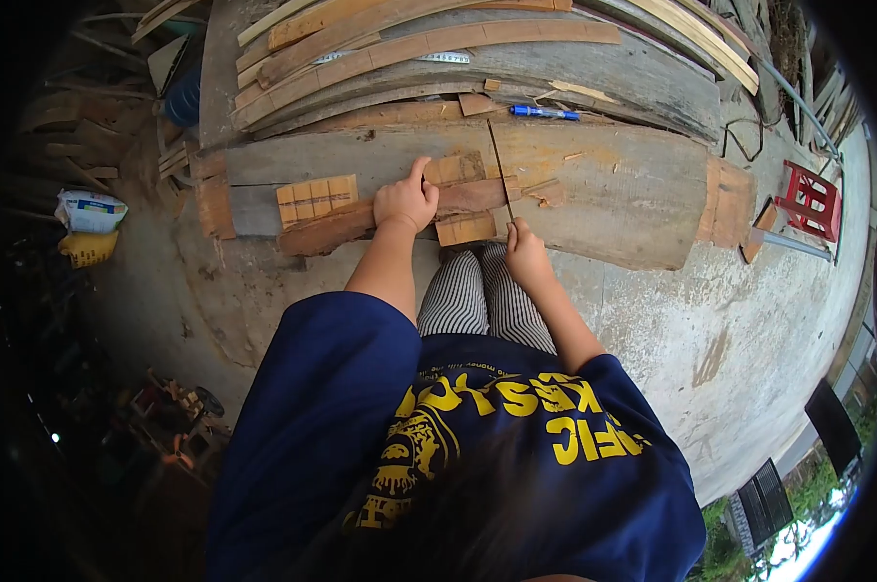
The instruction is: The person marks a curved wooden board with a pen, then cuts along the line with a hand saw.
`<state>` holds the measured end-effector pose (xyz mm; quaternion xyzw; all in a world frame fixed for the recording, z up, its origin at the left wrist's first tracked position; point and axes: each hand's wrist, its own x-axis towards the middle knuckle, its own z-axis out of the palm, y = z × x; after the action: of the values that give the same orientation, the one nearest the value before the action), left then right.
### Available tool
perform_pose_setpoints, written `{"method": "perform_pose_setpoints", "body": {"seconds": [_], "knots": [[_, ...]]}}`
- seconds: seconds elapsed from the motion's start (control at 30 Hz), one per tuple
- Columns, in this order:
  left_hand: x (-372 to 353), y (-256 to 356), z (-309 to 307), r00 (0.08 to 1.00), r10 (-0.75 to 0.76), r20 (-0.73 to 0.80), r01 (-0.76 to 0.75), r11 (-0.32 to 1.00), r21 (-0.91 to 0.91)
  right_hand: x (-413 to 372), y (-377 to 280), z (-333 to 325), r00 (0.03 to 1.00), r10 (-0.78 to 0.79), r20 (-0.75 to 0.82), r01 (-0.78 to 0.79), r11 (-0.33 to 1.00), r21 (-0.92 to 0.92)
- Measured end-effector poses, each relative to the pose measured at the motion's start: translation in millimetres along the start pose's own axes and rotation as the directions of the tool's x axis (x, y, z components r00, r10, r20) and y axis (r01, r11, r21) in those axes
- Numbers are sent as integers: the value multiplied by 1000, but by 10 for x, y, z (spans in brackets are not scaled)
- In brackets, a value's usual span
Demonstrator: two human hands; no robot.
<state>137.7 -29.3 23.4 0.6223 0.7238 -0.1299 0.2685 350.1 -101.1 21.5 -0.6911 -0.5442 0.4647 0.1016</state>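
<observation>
My left hand [407, 202] is closed on a long dark reddish-brown wood strip [467, 197], pressing it down across small wood blocks on the grey plank bench [603, 213]. The fingers of my right hand [526, 254] are wrapped round the near end of a thin, narrow saw [500, 165]. Its blade lies across the strip near the right end and reaches toward the bench's far edge. One light block [465, 229] sits under the strip on the near side, another [456, 168] on the far side. Left of my left hand is a block with marked lines [317, 198].
Long curved wood strips [438, 58] lie stacked beyond the bench, with a blue marker [545, 113] at its far edge. A red stool [810, 201] stands at the right. Bags [90, 211] and scrap wood [84, 141] are at the left.
</observation>
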Motion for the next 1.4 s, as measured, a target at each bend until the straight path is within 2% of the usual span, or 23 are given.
{"method": "perform_pose_setpoints", "body": {"seconds": [0.17,0.27,0.37,0.47,0.6,0.7,0.77,0.87,1.0,1.03,1.13,1.23,1.3,1.4], "knots": [[21,15,-50,1000,11,-11,-11,1000,26,-623,347,1,993,13,116,-5,998,-66],[11,5,-26,1000,2,-4,-2,1000,14,-635,349,-45,991,82,104,-77,996,-52],[21,8,-37,1000,3,-16,-3,1000,15,-103,94,56,1000,0,10,0,1000,15],[30,-4,-30,1000,9,-23,-9,1000,19,51,-56,75,998,49,-31,-48,998,35],[15,0,-28,1000,13,-18,-13,1000,5,-4,-107,-79,998,41,55,-41,999,8],[31,-46,23,998,42,-47,-43,999,-26,19,-144,-46,999,35,36,-35,999,7],[28,-62,29,999,39,-38,-40,999,-25,20,-176,5,993,118,25,-118,993,19],[59,-64,39,998,47,-42,-49,998,-35,67,-104,95,995,103,-5,-103,995,-17],[41,-55,13,999,36,-13,-36,999,-17,63,-341,-239,982,136,134,-127,989,-71],[35,-60,35,999,33,0,-33,999,-23,28,-503,-394,958,224,178,-207,972,-109],[55,-79,69,996,64,-63,-67,996,-59,-401,-416,-549,931,269,247,-224,955,-195],[36,-78,59,997,62,-46,-64,997,-46,-549,-399,-531,935,287,206,-256,952,-168],[49,-82,80,996,64,-63,-66,997,-40,-277,-428,-429,947,258,192,-229,960,-161],[54,-42,21,999,32,-7,-32,999,17,60,-426,-299,959,229,169,-214,971,-103]]}}
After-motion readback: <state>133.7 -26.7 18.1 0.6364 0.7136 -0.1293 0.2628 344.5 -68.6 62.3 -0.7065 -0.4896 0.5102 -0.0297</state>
